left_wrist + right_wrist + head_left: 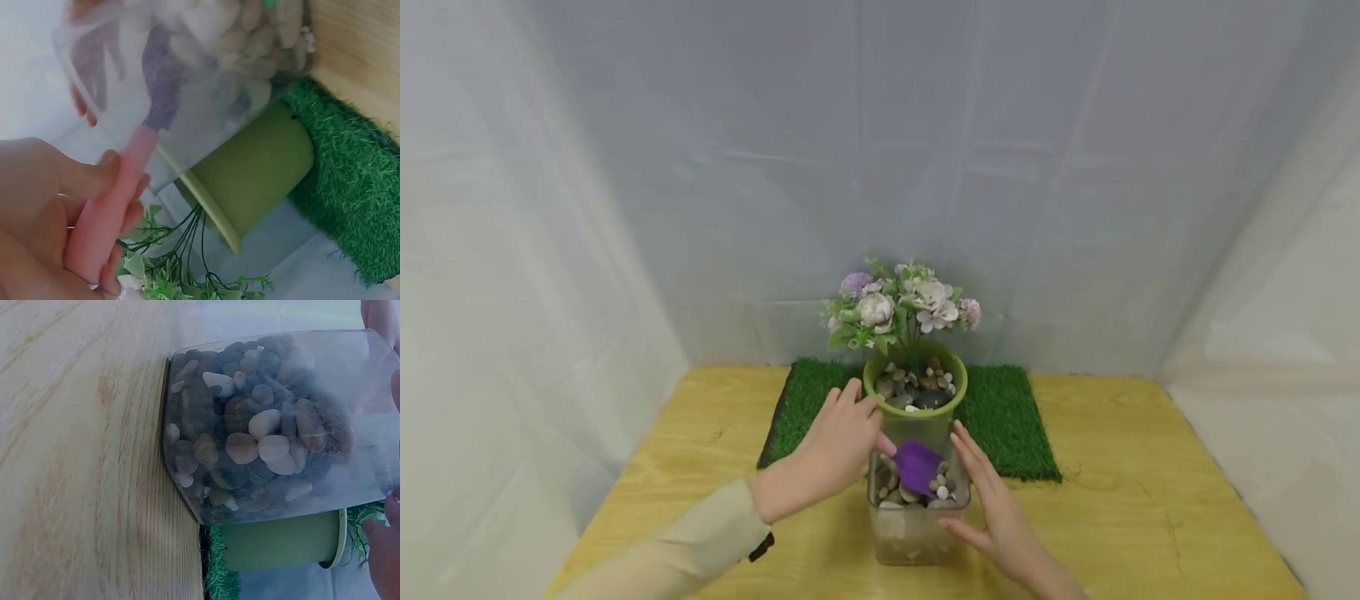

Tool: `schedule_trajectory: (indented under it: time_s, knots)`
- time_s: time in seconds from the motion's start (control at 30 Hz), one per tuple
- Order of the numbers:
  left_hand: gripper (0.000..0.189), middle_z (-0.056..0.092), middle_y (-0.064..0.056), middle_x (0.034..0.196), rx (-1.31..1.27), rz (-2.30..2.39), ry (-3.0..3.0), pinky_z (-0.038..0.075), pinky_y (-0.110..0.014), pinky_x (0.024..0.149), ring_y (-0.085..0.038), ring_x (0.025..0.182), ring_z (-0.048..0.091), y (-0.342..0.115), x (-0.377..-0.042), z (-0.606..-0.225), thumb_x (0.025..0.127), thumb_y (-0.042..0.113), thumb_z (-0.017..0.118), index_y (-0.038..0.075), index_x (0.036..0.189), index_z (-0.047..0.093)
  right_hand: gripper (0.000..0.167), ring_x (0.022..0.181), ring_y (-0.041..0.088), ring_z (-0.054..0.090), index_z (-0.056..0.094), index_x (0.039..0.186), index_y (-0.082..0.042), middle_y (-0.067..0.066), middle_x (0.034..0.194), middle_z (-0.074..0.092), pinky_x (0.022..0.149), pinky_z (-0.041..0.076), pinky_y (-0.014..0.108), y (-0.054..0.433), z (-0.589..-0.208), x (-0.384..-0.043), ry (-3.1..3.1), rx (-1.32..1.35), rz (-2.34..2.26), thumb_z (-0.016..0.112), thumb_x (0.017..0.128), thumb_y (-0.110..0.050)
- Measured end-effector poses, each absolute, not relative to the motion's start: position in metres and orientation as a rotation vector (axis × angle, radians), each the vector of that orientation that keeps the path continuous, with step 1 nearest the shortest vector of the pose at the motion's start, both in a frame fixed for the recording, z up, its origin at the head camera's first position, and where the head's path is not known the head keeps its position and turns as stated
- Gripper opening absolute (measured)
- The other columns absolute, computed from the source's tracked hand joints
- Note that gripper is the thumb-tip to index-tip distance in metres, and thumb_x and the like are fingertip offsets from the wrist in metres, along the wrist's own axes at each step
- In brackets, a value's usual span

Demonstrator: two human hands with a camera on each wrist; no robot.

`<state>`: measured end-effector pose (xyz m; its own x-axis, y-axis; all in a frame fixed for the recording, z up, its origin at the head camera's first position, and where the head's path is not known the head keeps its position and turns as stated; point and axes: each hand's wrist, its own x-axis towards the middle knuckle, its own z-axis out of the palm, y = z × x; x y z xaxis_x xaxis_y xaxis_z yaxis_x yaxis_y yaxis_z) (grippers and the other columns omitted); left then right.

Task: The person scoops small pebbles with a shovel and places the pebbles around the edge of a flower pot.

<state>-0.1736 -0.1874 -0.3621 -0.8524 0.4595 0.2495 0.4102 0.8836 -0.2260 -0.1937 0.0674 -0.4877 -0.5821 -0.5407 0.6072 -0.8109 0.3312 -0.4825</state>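
Observation:
A purple scoop (917, 468) with a pink handle (111, 212) dips into the stones inside a clear plastic container (901, 542). My left hand (833, 446) grips that handle, fingers wrapped round it, above the container's left side. Against the container's right side my right hand (1000, 512) rests with fairly straight fingers, its thumb at the front near the rim. Smooth stones (262, 434) in white, brown and grey fill the lower part of the container. Right behind stands a green flower pot (958, 367) with stones inside and artificial flowers (928, 298) rising from it.
A mat of artificial grass (1007, 417) lies under the pot on the wooden table (1112, 483). White sheeting (775, 208) hangs behind the table and along both sides. The flowers spread out above the pot's rim.

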Motion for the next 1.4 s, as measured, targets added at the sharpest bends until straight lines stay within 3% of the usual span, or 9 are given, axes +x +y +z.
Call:
schedule_trajectory:
  time_s: [0.17, 0.4, 0.57, 0.67, 0.9, 1.13, 1.4]
  knots:
    - [0.011, 0.062, 0.0, 0.086, -0.552, 0.107, -2.857, 0.029, -0.033, 0.07, -0.022, 0.085, 0.039, -0.187, -0.172, -0.353, 0.081, 0.002, 0.074, 0.013, 0.084, 0.072, 0.096, 0.151, 0.024, 0.027, 0.023, 0.16, -0.002, 0.013, 0.168, 0.018, 0.109, 0.037, 0.051, 0.068, -0.485, -0.193, -2.327, 1.21, 1.131, 0.077, 0.089, -0.037]
    - [0.005, 0.063, 0.0, 0.085, -0.601, 0.051, -2.801, 0.032, -0.031, 0.068, -0.022, 0.083, 0.041, -0.185, -0.17, -0.357, 0.083, 0.006, 0.074, 0.011, 0.085, 0.073, 0.096, 0.151, 0.025, 0.026, 0.022, 0.16, -0.002, 0.013, 0.168, 0.018, 0.116, 0.028, 0.036, 0.07, -0.486, -0.194, -2.328, 1.21, 1.162, 0.079, 0.089, -0.031]
    - [0.014, 0.057, 0.001, 0.077, -0.614, -0.035, -2.738, 0.031, -0.03, 0.066, -0.02, 0.077, 0.037, -0.19, -0.168, -0.362, 0.092, 0.021, 0.074, 0.012, 0.082, 0.074, 0.096, 0.151, 0.025, 0.026, 0.022, 0.16, -0.003, 0.012, 0.168, 0.018, 0.114, 0.032, 0.045, 0.069, -0.486, -0.194, -2.336, 1.205, 1.137, 0.078, 0.089, -0.034]
    - [0.014, 0.058, 0.002, 0.075, -0.621, -0.113, -2.702, 0.03, -0.029, 0.066, -0.018, 0.075, 0.035, -0.195, -0.164, -0.363, 0.092, 0.024, 0.073, 0.012, 0.084, 0.074, 0.096, 0.151, 0.025, 0.027, 0.022, 0.161, -0.003, 0.012, 0.168, 0.018, 0.111, 0.035, 0.049, 0.069, -0.486, -0.194, -2.341, 1.206, 1.123, 0.078, 0.089, -0.034]
    - [0.011, 0.061, 0.003, 0.082, -0.593, -0.242, -2.669, 0.031, -0.03, 0.07, -0.016, 0.076, 0.036, -0.205, -0.151, -0.369, 0.089, 0.025, 0.076, 0.014, 0.093, 0.075, 0.097, 0.151, 0.025, 0.027, 0.022, 0.16, -0.003, 0.013, 0.168, 0.017, 0.113, 0.033, 0.045, 0.07, -0.486, -0.194, -2.345, 1.203, 1.126, 0.078, 0.088, -0.034]
    - [0.011, 0.059, 0.009, 0.083, -0.508, -0.464, -2.64, 0.034, -0.031, 0.075, -0.012, 0.079, 0.037, -0.213, -0.141, -0.379, 0.085, 0.023, 0.08, 0.019, 0.094, 0.076, 0.098, 0.15, 0.028, 0.029, 0.021, 0.16, -0.003, 0.013, 0.168, 0.018, 0.108, 0.036, 0.056, 0.07, -0.483, -0.193, -2.34, 1.196, 1.101, 0.077, 0.088, -0.037]
    - [0.014, 0.056, 0.012, 0.084, -0.424, -0.567, -2.61, 0.037, -0.03, 0.075, -0.011, 0.081, 0.038, -0.221, -0.134, -0.387, 0.084, 0.019, 0.082, 0.018, 0.096, 0.076, 0.102, 0.153, 0.025, 0.022, 0.014, 0.161, -0.002, 0.015, 0.168, 0.015, 0.119, 0.019, 0.03, 0.071, -0.482, -0.191, -2.347, 1.204, 1.146, 0.077, 0.089, -0.033]
